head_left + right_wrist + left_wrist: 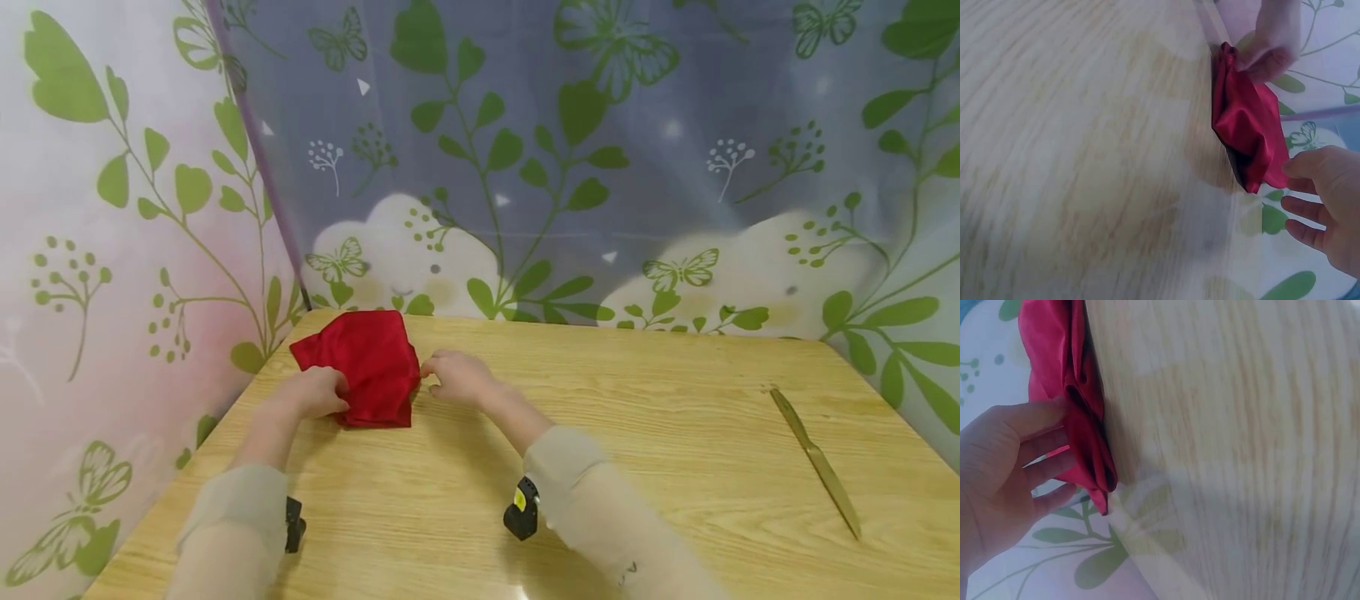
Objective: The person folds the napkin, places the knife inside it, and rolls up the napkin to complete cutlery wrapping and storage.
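At the far left corner of the wood-grain table (675, 417), a red satin cloth (375, 358) is lying loosely folded, with its far side reaching almost to the table's back edge. I am holding it with both hands close by, one on either side. Nearer the table's left edge, my left hand (315, 393) is gripping the cloth: the thumb (1038, 419) is pressing on the front of a gathered fold while the fingers (1047, 442) are bending behind it, leaving little gap between them. Farther in from the table's left edge, my right hand (459, 377) is meeting the cloth's other side with the thumb (1307, 161) and index finger close together at its edge; the remaining fingers are spreading apart, slightly bent. I cannot tell whether that thumb and index finger are pinching the satin or only touching it.

Over the table's near side, my pale sleeves (232, 517) are stretching forward, and a black wrist camera (522, 510) is showing beside the right cuff. Toward the table's right edge, a gold table knife (813, 458) is lying flat, its blade pointing toward the near side. Behind the table, a leaf-and-butterfly curtain (480, 125) is hanging.
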A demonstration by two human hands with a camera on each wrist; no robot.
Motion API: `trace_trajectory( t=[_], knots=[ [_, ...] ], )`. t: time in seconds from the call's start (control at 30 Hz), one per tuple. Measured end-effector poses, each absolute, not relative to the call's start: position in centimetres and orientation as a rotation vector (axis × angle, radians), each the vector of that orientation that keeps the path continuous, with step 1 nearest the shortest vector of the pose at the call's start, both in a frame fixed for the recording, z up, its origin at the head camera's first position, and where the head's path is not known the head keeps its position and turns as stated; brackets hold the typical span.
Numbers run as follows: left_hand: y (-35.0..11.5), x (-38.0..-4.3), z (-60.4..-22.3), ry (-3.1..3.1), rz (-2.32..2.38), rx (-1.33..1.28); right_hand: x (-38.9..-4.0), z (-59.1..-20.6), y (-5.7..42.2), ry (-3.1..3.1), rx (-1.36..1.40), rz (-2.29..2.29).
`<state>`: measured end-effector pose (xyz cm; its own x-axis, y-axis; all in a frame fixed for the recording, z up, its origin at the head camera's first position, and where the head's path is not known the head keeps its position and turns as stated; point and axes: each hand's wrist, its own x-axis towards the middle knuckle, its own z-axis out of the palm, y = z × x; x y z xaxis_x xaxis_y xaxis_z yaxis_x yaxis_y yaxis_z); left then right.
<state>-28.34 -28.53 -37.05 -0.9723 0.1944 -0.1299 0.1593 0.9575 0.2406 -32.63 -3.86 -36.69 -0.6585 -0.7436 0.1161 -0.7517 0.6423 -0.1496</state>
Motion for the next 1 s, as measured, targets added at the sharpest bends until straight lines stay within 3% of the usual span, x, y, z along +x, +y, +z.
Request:
trace_trajectory(
  t=[0.5, 1.0],
  knots=[
    [-27.8, -29.0, -37.3, 2.991, 0.326, 0.324, -31.7, -38.4, -7.0, -2.861, 1.372, 0.258],
    [-26.2, -29.1, -36.9, 2.922, 0.483, 0.391, -32.0, -37.3, -3.9, -2.800, 1.206, 0.150]
  ],
)
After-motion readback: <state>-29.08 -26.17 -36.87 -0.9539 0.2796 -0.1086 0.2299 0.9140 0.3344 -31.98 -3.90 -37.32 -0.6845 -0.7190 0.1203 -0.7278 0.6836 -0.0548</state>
